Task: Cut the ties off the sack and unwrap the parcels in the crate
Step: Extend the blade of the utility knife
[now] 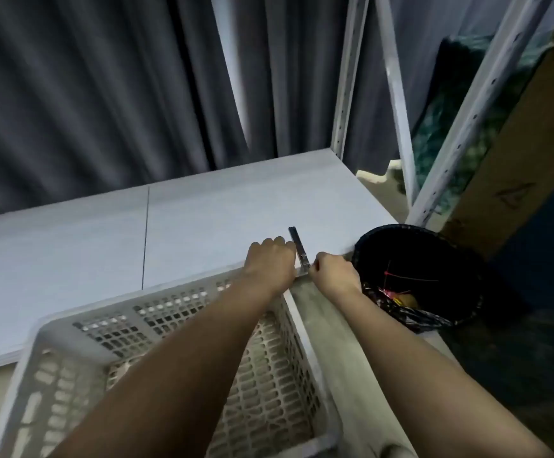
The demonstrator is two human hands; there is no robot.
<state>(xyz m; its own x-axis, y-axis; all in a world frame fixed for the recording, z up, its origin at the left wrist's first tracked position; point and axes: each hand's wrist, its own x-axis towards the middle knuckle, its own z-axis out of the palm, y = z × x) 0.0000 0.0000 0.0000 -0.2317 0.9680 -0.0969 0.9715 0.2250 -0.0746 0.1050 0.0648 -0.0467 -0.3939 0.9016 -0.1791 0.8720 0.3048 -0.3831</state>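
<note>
A slim metal utility knife (296,240) lies on the white table (202,219), pointing away from me. My right hand (333,273) pinches its near end with closed fingers. My left hand (270,262) is curled against the knife's left side, and its fingertips are hidden, so a grip is unclear. The pale perforated plastic crate (156,319) stands below the table's front edge, under my forearms. I see only its mesh walls and floor, with no parcels in the part that shows. No sack is in view.
A black waste bin (467,259) stands on the floor right of the table corner, holding red cut ties (401,280) and scraps. White shelving uprights (398,104) and a cardboard box (513,153) rise at the right. A dark curtain (103,94) hangs behind the table.
</note>
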